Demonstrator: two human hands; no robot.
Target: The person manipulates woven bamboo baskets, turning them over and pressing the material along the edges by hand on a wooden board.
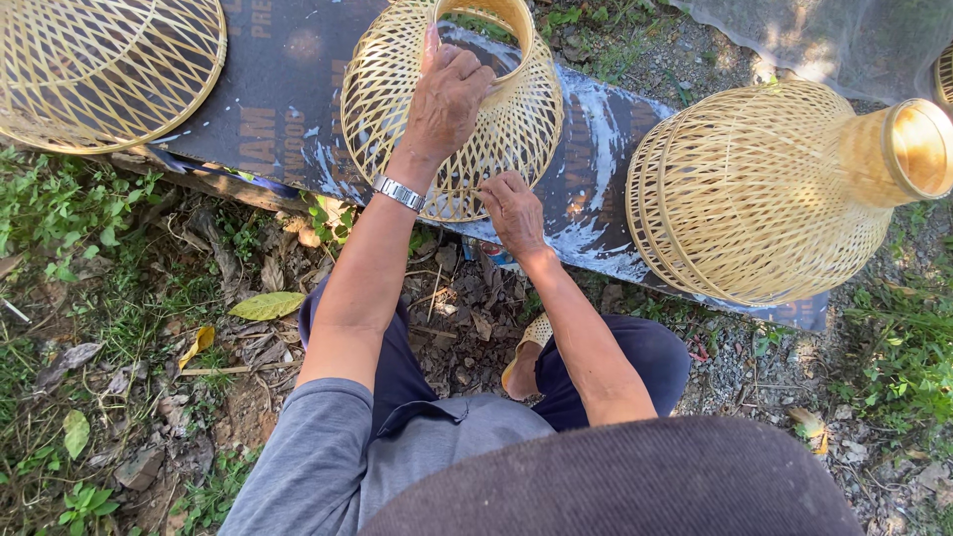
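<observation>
Head view, looking down on a seated person at work outdoors. A dark printed board [288, 89], streaked white, lies on the ground at the far side and serves as the worktop. On it, from left to right: a wide open-weave bamboo basket [99, 65], cut off by the frame; the bell-shaped bamboo frame [516, 129] in hand, at centre, standing with its narrow solid collar uppermost; and a larger vase-shaped bamboo frame [764, 194] lying on its side, neck to the right. The left hand [449, 99] rests over the collar, fingers curled down on its rim and holding it steady. The right hand [511, 210] is at the near lower edge of the same frame, fingers pinched together on what appears to be a thin strip; the strip itself is too fine to make out. A metal wristwatch [399, 192] sits on the left wrist. Judged risk: the slats look thin and springy, so a hard pull at the edge could snap a strip or distort the weave, and a slackened hold on the collar could let the frame tip off the board
</observation>
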